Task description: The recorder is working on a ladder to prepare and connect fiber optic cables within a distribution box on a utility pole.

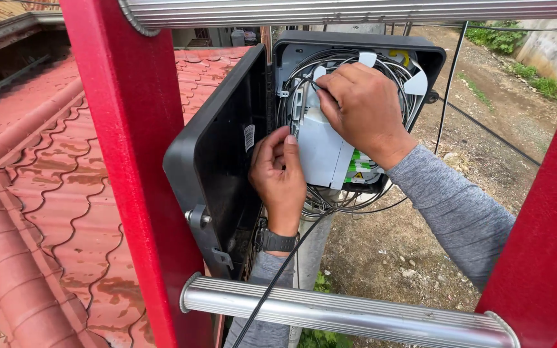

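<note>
Outdoors, a red tiled roof [40, 193] lies to the left of both hands and bare dirt ground [407, 238] lies below and behind them, all viewed between the red rails [130, 161] and ribbed metal rungs [349, 312] of a ladder. The left hand [280, 177], with a dark wristwatch [277, 241], is curled against the lower left edge of the white splice tray [320, 151] inside the open black cable box [356, 45], whose door [211, 161] hangs just left of it. The right hand [361, 106], above and right of the left, pinches a thin black cable [317, 87] at the tray's top, among coiled cables [349, 200].
</note>
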